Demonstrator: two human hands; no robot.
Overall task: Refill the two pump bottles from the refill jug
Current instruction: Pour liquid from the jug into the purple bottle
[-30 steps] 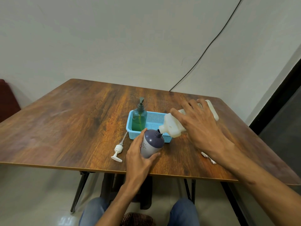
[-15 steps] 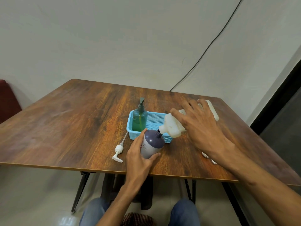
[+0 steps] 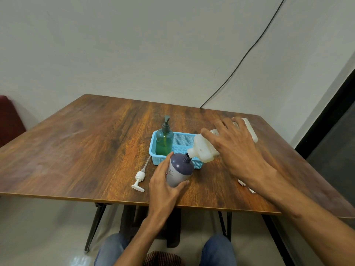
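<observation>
Jug (image 3: 203, 150) tipped — spout at purple bottle (image 3: 179, 168) mouth.

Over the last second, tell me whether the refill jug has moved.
No. The refill jug stays tilted over the blue basket, spout at the purple bottle neck.

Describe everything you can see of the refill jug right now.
The refill jug is off-white, cloudy plastic, with a blocky body narrowing to a short neck. It is tipped on its side above the table, its spout meeting the open neck of the purple bottle in front of the blue basket. The right hand lies over it in a spread grip, hiding its rear half. No cap shows; its contents cannot be judged.
</observation>
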